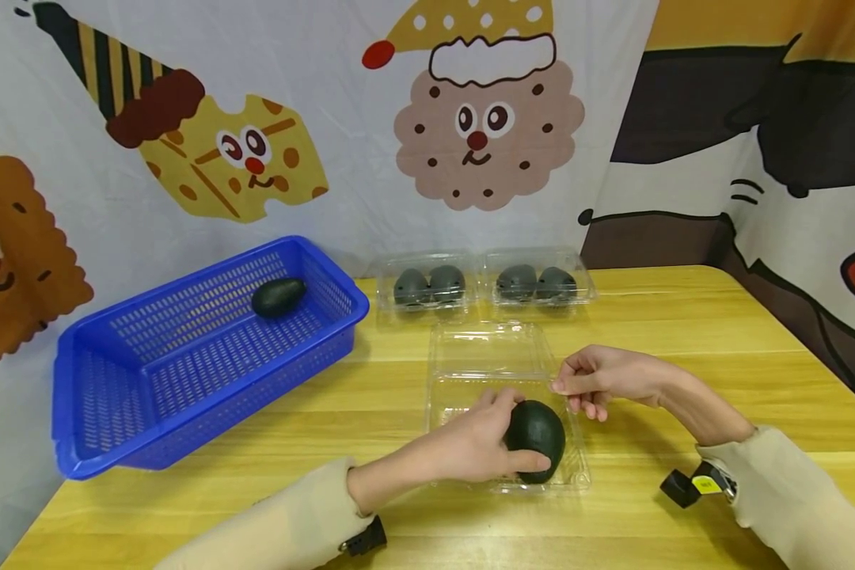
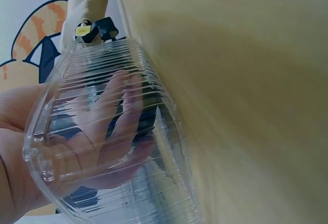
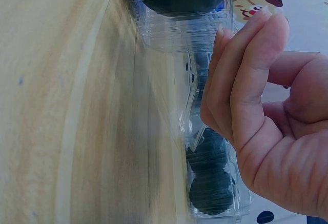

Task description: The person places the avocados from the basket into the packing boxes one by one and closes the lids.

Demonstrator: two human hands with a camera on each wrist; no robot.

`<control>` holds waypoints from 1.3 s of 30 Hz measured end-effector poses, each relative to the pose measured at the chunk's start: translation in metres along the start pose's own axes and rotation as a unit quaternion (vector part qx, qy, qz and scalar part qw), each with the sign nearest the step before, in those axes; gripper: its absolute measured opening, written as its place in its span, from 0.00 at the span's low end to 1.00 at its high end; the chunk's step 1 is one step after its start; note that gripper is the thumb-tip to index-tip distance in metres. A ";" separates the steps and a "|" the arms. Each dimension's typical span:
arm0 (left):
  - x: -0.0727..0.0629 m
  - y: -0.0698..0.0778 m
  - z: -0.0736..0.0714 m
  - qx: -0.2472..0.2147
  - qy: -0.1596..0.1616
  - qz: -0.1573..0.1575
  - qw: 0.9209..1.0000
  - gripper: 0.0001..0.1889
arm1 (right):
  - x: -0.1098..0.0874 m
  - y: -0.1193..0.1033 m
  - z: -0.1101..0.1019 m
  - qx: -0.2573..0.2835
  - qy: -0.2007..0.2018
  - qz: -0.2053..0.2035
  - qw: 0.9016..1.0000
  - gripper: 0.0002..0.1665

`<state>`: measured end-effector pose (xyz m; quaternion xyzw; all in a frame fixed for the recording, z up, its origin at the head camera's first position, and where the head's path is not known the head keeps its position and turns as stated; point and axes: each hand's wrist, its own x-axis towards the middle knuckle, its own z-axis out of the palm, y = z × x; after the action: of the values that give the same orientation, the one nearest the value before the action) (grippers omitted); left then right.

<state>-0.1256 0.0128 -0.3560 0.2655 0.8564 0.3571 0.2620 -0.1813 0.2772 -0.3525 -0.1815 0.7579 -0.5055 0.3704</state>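
A clear plastic clamshell box lies open on the table, its lid folded back. Inside its near part is a dark green avocado, which my left hand grips with fingers behind and thumb in front. Through the ribbed plastic of the box, the left wrist view shows the left fingers against the dark fruit. At the box's right edge, my right hand pinches the rim with thumb and forefinger. Its other fingers are loosely curled; the pinch itself is hidden in the right wrist view.
A blue plastic basket at the left holds one avocado. Two closed clear boxes stand along the back, the left box and the right box, each with two avocados. A printed cloth hangs behind the wooden table.
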 end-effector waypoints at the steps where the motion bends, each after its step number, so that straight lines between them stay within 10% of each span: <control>1: -0.001 0.000 0.000 0.000 -0.001 0.002 1.000 0.43 | 0.000 0.000 0.000 0.000 0.001 0.000 1.000 0.16; 19: -0.007 0.000 -0.018 -0.075 -0.008 0.006 0.997 0.41 | 0.001 -0.001 0.001 0.005 0.003 0.006 1.000 0.16; 39: -0.010 0.005 -0.047 -0.014 0.051 0.024 0.998 0.38 | 0.000 0.000 0.001 0.014 0.002 0.002 1.000 0.16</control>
<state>-0.1470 -0.0133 -0.3209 0.2636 0.8571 0.3879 0.2134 -0.1807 0.2768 -0.3531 -0.1737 0.7517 -0.5155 0.3729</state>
